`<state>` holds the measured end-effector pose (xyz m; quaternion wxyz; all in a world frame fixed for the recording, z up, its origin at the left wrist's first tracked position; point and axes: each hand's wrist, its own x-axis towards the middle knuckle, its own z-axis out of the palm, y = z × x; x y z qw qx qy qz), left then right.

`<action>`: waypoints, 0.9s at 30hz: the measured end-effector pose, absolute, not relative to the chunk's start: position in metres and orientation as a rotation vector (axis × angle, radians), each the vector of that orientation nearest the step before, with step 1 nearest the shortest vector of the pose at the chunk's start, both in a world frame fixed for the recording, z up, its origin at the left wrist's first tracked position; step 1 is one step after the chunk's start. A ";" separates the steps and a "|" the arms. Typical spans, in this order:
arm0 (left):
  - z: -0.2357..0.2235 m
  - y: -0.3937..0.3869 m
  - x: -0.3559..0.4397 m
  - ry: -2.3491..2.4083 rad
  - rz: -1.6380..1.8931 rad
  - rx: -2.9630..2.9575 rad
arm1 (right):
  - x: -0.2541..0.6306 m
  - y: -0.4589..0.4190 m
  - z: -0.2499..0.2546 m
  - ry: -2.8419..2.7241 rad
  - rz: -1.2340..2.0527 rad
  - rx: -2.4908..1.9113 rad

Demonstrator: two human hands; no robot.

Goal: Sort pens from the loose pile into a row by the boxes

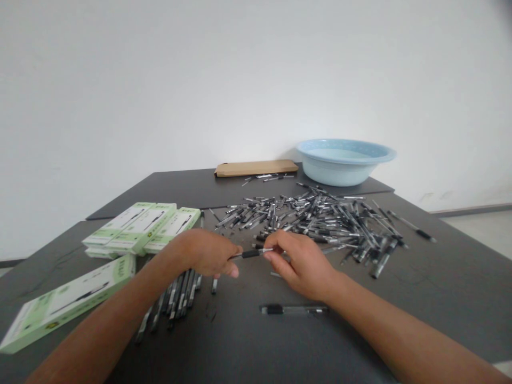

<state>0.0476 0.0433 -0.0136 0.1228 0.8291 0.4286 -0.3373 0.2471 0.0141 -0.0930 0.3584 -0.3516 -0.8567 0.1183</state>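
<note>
A clear pen with a black grip (251, 254) spans the gap between my two hands, lying nearly level above the table. Its rear end is held by my left hand (212, 252), fingers closed around it. Thumb and fingertips of my right hand (304, 262) pinch its tip end; whether a cap is there is too small to tell. Under my left forearm and hand lies a row of pens (182, 293), partly hidden. One single pen (294, 309) rests on the table just in front of my right hand.
A large loose heap of pens and pen parts (316, 213) spreads beyond my right hand. Green-and-white pen boxes (148, 226) are stacked at left, with another box (72, 298) nearer. At the back are a flat brown cardboard piece (256, 168) and a light-blue basin (340, 170).
</note>
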 end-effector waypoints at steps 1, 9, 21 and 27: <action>-0.014 0.043 0.048 1.248 -0.979 2.413 | 0.247 0.014 -0.093 -2.215 0.311 -0.909; -0.013 0.044 0.045 1.280 -0.932 2.396 | 0.253 0.011 -0.094 -2.194 0.402 -0.846; -0.011 0.041 0.051 1.253 -0.982 2.367 | 0.249 0.014 -0.093 -2.238 0.328 -0.864; -0.012 0.041 0.052 1.262 -0.970 2.345 | 0.252 0.014 -0.094 -2.241 0.400 -0.870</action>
